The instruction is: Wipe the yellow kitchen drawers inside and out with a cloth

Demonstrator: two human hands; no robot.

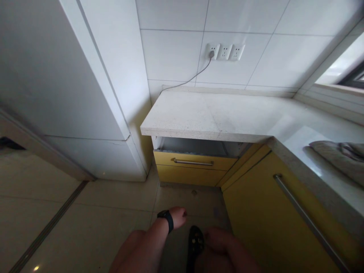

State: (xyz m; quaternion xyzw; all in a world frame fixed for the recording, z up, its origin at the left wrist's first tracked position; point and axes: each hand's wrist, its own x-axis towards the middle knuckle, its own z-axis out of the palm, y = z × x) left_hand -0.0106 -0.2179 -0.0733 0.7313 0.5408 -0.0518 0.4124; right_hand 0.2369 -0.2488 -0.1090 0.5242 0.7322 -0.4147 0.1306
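Observation:
My left hand (178, 217), with a black watch (166, 217) at the wrist, hangs over the floor in front of the drawers. Its fingers are curled in and nothing shows in them. At the lower right, a dim, rounded shape of bare skin (220, 239) may be my right hand and forearm or a knee; no fingers can be made out. Ahead, a yellow drawer front (193, 160) with a metal bar handle (193, 162) is apart from my left hand. Above that front, a dark opening (193, 145) shows under the countertop.
A white countertop (187, 110) runs over the drawers and turns right above a yellow cabinet door (258, 204). A grey folded cloth (335, 155) lies on it. A tall white cabinet (85, 76) stands left. A cord (184, 82) leads to wall sockets (224, 52). A black shoe (196, 240) is below.

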